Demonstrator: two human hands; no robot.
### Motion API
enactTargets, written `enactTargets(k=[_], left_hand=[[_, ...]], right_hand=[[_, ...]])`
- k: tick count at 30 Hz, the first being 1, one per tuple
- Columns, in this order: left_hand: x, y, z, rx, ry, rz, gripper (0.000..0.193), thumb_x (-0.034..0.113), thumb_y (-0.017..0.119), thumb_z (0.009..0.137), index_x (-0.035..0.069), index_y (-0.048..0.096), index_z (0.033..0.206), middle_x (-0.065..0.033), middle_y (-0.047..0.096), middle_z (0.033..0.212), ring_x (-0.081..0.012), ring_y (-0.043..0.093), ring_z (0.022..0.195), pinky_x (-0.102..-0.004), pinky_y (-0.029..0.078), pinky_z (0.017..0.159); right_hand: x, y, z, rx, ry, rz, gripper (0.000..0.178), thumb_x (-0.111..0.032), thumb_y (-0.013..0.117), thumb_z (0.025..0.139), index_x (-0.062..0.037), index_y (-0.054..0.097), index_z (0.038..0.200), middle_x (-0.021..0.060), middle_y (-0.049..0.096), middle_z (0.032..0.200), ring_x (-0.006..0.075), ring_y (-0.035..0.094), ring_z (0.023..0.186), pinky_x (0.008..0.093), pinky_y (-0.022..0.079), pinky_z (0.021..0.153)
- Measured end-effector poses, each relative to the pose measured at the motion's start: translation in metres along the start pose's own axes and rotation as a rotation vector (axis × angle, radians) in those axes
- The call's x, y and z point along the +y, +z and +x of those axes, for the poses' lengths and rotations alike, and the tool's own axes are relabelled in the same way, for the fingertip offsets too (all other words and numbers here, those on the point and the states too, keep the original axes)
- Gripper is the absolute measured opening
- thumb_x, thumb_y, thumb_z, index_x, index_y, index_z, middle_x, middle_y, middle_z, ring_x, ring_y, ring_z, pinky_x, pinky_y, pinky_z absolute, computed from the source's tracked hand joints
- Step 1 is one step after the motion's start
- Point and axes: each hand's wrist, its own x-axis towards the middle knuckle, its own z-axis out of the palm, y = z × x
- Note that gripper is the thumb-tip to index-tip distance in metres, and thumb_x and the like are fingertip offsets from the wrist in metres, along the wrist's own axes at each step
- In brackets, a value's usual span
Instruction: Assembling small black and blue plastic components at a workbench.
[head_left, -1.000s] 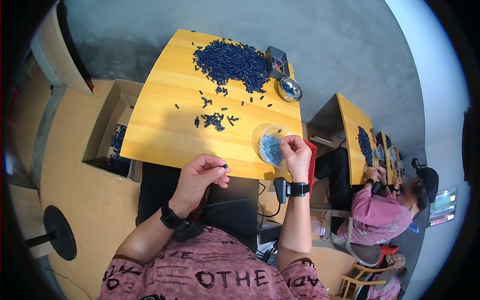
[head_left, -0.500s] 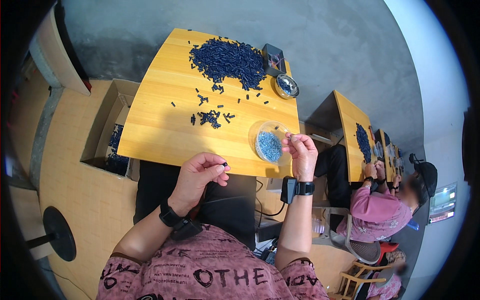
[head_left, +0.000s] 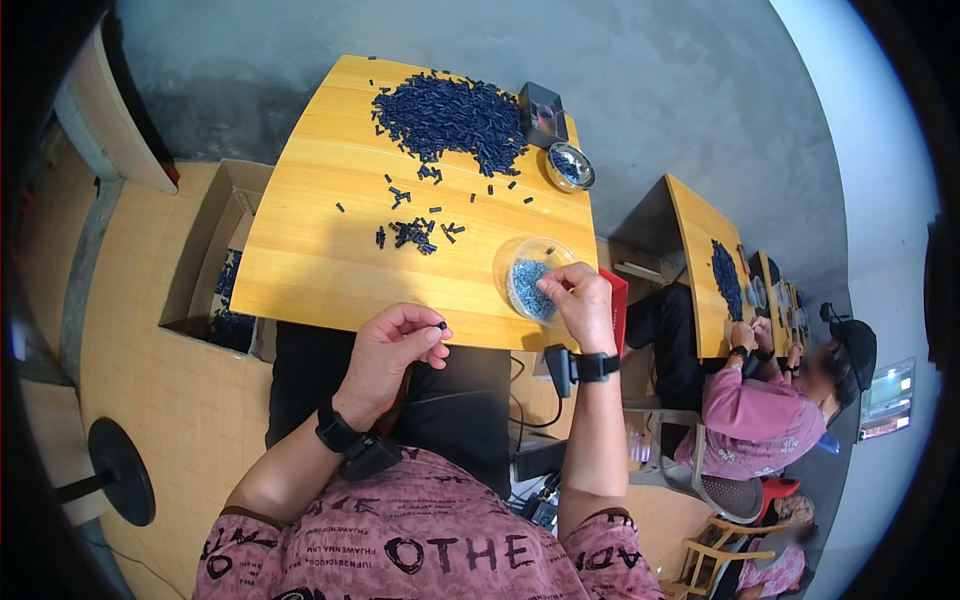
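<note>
The left hand (head_left: 385, 350) has its grip clamped on one small dark piece (head_left: 442, 326). The piece sits right at the tips of the thumb and finger, and its end pokes out toward the right. It is up in front of the near edge of the wooden counter (head_left: 300, 250), above the lap.

The right hand (head_left: 585, 300) reaches into a round, see-through tub (head_left: 530, 246). Its thumb and finger are bent close to each other, right at the pale blue bits (head_left: 527, 283) inside. I cannot tell if the tips of that grip touch or pinch a bit. The blue bits are tiny and thin, and they look shiny. The tub has smooth, clear sides.

The counter is yellow-brown and flat, with lines in the wood. At its far side is a big, bumpy pile of dark blue pieces (head_left: 450, 120), short and round like little tubes. A small heap (head_left: 412, 236) of the same kind lies nearer, left of the tub, with a few loose ones around it. A shiny metal bowl (head_left: 588, 182) stands at the right edge, just beside a black box (head_left: 545, 138) with straight sides.
</note>
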Motion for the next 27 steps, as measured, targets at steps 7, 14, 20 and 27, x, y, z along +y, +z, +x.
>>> enactTargets(k=[7, 14, 20, 27], left_hand=[[-0.001, -0.002, 0.000, 0.015, -0.011, -0.011, 0.015, 0.001, 0.062, 0.094, 0.001, 0.062, 0.108, -0.0120, 0.069, 0.097, -0.0169, 0.068, 0.079, -0.0298, 0.059, 0.070], [-0.001, -0.007, -0.001, 0.044, -0.011, -0.006, 0.015, 0.001, 0.062, 0.094, 0.001, 0.062, 0.108, -0.0120, 0.069, 0.097, -0.0167, 0.068, 0.079, -0.0299, 0.059, 0.070], [-0.004, -0.004, 0.000, 0.021, -0.015, -0.019, 0.015, 0.001, 0.062, 0.094, 0.001, 0.063, 0.109, -0.0115, 0.069, 0.097, -0.0167, 0.068, 0.080, -0.0303, 0.059, 0.071], [-0.003, -0.001, -0.001, 0.010, -0.005, -0.024, 0.015, 0.001, 0.062, 0.094, 0.001, 0.064, 0.109, -0.0111, 0.069, 0.097, -0.0167, 0.068, 0.080, -0.0305, 0.059, 0.071]], right_hand=[[-0.001, 0.021, 0.020, -0.016, -0.005, -0.464, 0.017, -0.013, 0.076, 0.073, -0.0039, 0.072, 0.087, 0.0178, 0.069, 0.086, 0.0353, 0.067, 0.084, 0.0426, 0.054, 0.076], [-0.007, 0.014, 0.015, -0.113, 0.093, -0.064, 0.013, -0.011, 0.077, 0.073, -0.0022, 0.072, 0.082, 0.0168, 0.069, 0.083, 0.0328, 0.068, 0.077, 0.0394, 0.053, 0.070], [-0.013, 0.001, 0.001, -0.051, -0.022, 0.011, 0.013, -0.005, 0.074, 0.078, -0.0010, 0.074, 0.090, 0.0166, 0.070, 0.085, 0.0307, 0.068, 0.076, 0.0363, 0.054, 0.070], [-0.012, 0.003, -0.007, 0.005, -0.020, 0.088, 0.012, 0.000, 0.071, 0.080, -0.0009, 0.074, 0.091, 0.0164, 0.071, 0.088, 0.0310, 0.069, 0.079, 0.0356, 0.054, 0.071]])
